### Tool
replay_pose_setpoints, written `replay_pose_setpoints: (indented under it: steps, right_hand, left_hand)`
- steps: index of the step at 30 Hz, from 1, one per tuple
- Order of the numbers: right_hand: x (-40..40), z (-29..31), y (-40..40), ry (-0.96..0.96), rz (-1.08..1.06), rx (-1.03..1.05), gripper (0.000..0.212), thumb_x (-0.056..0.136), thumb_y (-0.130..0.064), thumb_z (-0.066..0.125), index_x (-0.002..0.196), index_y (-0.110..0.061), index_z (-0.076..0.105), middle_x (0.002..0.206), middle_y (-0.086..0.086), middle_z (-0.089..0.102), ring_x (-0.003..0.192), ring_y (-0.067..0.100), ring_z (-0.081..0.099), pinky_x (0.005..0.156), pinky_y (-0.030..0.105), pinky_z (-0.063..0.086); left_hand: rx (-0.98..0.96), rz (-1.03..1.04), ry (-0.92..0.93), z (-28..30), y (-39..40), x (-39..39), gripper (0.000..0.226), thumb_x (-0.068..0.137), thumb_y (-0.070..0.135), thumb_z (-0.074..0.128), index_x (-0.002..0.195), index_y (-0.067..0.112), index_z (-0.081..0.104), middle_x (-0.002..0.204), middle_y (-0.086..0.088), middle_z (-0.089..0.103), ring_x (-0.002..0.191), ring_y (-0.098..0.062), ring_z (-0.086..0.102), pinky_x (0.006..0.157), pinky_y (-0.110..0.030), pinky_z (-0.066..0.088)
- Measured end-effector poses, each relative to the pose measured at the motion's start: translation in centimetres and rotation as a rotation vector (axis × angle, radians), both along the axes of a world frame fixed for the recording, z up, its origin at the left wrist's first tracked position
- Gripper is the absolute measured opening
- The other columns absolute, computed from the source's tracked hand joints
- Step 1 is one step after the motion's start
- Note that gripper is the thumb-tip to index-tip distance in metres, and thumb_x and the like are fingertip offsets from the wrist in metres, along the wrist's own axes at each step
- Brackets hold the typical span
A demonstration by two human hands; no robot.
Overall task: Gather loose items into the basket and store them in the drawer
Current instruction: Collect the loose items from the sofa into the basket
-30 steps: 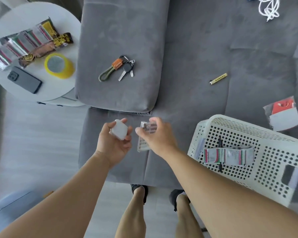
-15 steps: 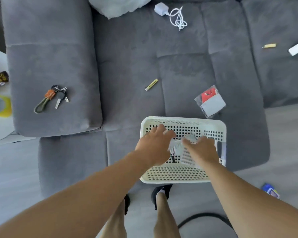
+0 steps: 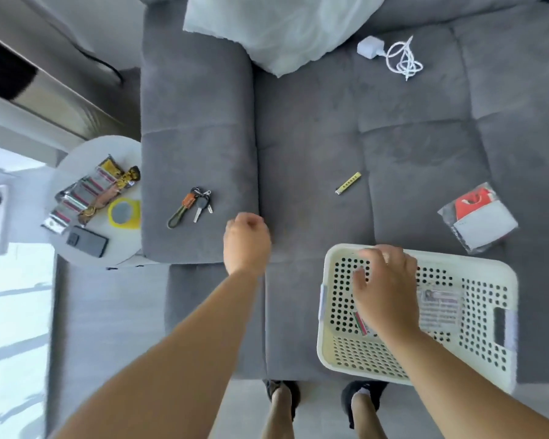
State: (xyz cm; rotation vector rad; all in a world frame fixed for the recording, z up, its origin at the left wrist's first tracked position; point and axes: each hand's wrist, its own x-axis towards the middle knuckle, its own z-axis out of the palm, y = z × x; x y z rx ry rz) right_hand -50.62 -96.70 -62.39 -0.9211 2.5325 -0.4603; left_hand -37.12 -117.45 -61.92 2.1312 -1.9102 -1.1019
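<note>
A white perforated basket (image 3: 506,359) sits at the sofa's front edge on the right. In it lie a clear packet (image 3: 441,308) and a red-and-green sachet (image 3: 362,324). My right hand (image 3: 387,289) hovers over the basket's left half, fingers spread and holding nothing. My left hand (image 3: 247,243) is over the sofa seat left of the basket, with its fingers curled under and nothing visible in it. A bunch of keys (image 3: 191,205) lies just beyond and to the left of my left hand. A small yellow stick (image 3: 348,183) and a bagged red-and-white packet (image 3: 477,217) lie beyond the basket.
A white charger with coiled cable (image 3: 390,55) and a pale pillow (image 3: 282,26) are at the back of the grey sofa. The round side table (image 3: 76,261) on the left holds snack packets (image 3: 89,191), a yellow tape roll (image 3: 124,213) and a dark phone (image 3: 87,241).
Both hands were in the basket half a second ago. My left hand has come out and moved left toward the keys; my right hand stays over the basket. The view swung left.
</note>
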Motion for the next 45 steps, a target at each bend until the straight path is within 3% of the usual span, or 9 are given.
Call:
replay_pose_setpoints:
  steps: [8,12,16,20,25,30,35,41,45]
  right_hand:
    - [1.0,-1.6,-10.5,-0.383,-0.084,0.254,0.030,0.097,-0.022,0.046,0.121,-0.025,0.063,0.103,0.001,0.070,0.096,0.029,0.062,0.073,0.036,0.045]
    - [0.7,-1.8,-10.4,-0.313,-0.178,0.305,0.024,0.100,-0.025,0.039,0.110,-0.023,0.061,0.100,0.001,0.066,0.091,0.029,0.061,0.068,0.036,0.042]
    - [-1.4,-1.3,-9.1,-0.335,-0.466,0.127,0.037,0.106,-0.034,0.031,0.113,-0.015,0.062,0.101,0.005,0.068,0.092,0.030,0.066,0.076,0.041,0.048]
    - [-6.8,-0.2,-7.4,-0.701,-0.891,-0.073,0.033,0.108,-0.027,0.041,0.120,-0.009,0.066,0.104,0.006,0.071,0.076,0.026,0.072,0.076,0.042,0.058]
    - [-11.1,2.4,-4.7,-0.908,-0.765,0.185,0.024,0.108,-0.022,0.051,0.127,-0.013,0.064,0.118,0.009,0.071,0.089,0.024,0.072,0.098,0.039,0.054]
    - [-11.6,0.9,-2.7,-0.810,-0.691,0.057,0.011,0.103,-0.022,0.059,0.099,-0.026,0.069,0.117,0.005,0.076,0.089,0.023,0.078,0.094,0.043,0.062]
    - [-11.7,-1.7,2.1,-0.401,-0.634,-0.061,0.025,0.100,-0.023,0.048,0.100,-0.030,0.073,0.102,-0.008,0.077,0.087,0.016,0.073,0.079,0.037,0.059]
    - [-13.4,-4.5,5.2,-0.328,-0.480,-0.079,0.030,0.103,-0.027,0.045,0.111,-0.031,0.074,0.111,-0.016,0.072,0.092,0.013,0.075,0.086,0.039,0.060]
    - [-13.7,-6.1,6.7,-0.341,-0.388,-0.081,0.029,0.103,-0.030,0.045,0.109,-0.032,0.073,0.111,-0.016,0.064,0.091,0.015,0.075,0.087,0.042,0.059]
  left_hand:
    - [0.062,-0.105,-0.416,-5.5,-12.0,7.8,0.078,0.098,0.036,0.054,0.162,0.033,0.012,0.163,-0.010,0.025,0.146,-0.039,0.025,0.118,-0.049,0.028]
    - [0.040,-0.173,-0.404,-5.7,-10.8,7.3,0.038,0.097,0.015,0.050,0.133,0.011,0.038,0.131,-0.019,0.058,0.124,-0.041,0.052,0.092,-0.044,0.038]
    - [0.159,-0.087,0.006,-2.3,-4.5,2.8,0.033,0.106,0.023,0.038,0.135,0.015,0.051,0.126,-0.013,0.066,0.110,-0.035,0.061,0.081,-0.037,0.041]
    - [0.325,-0.533,0.272,2.8,4.1,-1.5,0.034,0.105,0.031,0.040,0.132,0.041,0.059,0.090,0.009,0.069,0.073,-0.015,0.062,0.066,-0.033,0.052]
    - [0.502,-0.944,0.057,2.3,11.1,-5.0,0.030,0.103,0.036,0.033,0.120,0.035,0.057,0.114,0.009,0.072,0.080,-0.023,0.069,0.077,-0.044,0.060]
    - [0.469,-1.127,-0.096,1.1,11.8,-7.8,0.034,0.104,0.026,0.042,0.130,0.033,0.063,0.132,0.007,0.058,0.110,-0.025,0.065,0.091,-0.040,0.055]
    - [-0.047,-0.740,0.074,0.5,6.0,-13.1,0.027,0.096,0.023,0.045,0.100,0.031,0.071,0.112,0.008,0.067,0.096,-0.023,0.065,0.084,-0.038,0.055]
    - [0.176,-0.930,-0.355,-9.3,-0.3,-21.0,0.041,0.105,0.027,0.038,0.140,0.036,0.057,0.157,-0.004,0.031,0.144,-0.031,0.030,0.113,-0.046,0.036]
    - [0.122,-0.961,-0.439,-13.8,-0.3,-23.0,0.042,0.104,0.014,0.038,0.141,0.020,0.058,0.148,-0.008,0.048,0.143,-0.033,0.034,0.109,-0.043,0.038]
